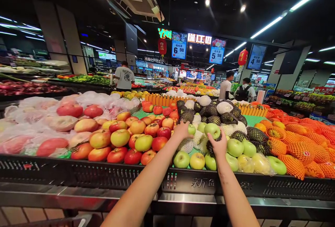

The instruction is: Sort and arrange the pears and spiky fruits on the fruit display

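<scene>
My left hand [182, 131] reaches over the display, its fingers curled against a small visible part of a green apple [192, 129]. To its right, my right hand [219, 144] grips another green apple [212, 130], thumb on the near side. Dark netting shows beside and below that apple, partly covered by my hand. Along the front edge, below my hands, lie green apples [181, 159] and a yellowish apple [197, 161]. More green apples [235, 147] are heaped right of my right wrist. Behind my hands are fruits in black and white foam nets [209, 110].
Red-yellow apples [120, 138] are piled on the left, beside bagged fruit [52, 122]. Orange-netted fruit [303, 152] fills the right. A black slatted crate edge [117, 178] runs along the front. One person [124, 77] stands at back left, two others at back right.
</scene>
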`<state>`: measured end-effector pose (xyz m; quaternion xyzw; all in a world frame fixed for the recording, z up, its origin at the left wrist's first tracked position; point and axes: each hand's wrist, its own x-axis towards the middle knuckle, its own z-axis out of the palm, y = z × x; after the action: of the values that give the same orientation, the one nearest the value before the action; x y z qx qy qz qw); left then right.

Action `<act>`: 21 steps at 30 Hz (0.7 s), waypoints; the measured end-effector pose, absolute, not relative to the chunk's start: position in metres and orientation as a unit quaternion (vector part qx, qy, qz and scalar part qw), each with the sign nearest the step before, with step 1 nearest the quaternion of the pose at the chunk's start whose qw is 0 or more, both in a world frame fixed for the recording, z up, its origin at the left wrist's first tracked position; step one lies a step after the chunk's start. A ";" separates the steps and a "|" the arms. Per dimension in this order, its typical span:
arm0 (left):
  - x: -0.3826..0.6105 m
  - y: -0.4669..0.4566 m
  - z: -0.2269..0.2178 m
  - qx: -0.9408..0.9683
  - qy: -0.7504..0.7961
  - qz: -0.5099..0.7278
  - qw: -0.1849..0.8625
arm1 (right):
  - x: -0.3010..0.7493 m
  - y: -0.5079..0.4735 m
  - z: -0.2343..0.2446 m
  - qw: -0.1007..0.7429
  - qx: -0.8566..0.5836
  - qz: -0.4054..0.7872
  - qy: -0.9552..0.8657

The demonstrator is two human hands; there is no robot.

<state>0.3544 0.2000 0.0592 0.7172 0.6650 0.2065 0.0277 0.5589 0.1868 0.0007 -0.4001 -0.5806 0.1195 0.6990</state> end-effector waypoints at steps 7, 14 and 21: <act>0.366 0.234 0.080 0.711 0.676 0.192 0.034 | 0.564 0.177 -0.001 0.770 -0.393 0.053 -0.501; 0.394 0.294 0.080 0.664 0.674 0.321 0.047 | 0.566 0.178 -0.004 0.786 -0.397 0.031 -0.473; 0.425 0.337 0.072 0.670 0.655 0.344 0.061 | 0.565 0.182 -0.010 0.782 -0.380 -0.006 -0.495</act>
<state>0.4253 0.3366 0.0719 0.6703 0.6545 0.3442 0.0613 0.5655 0.1818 -0.0095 -0.3798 -0.4945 -0.0058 0.7818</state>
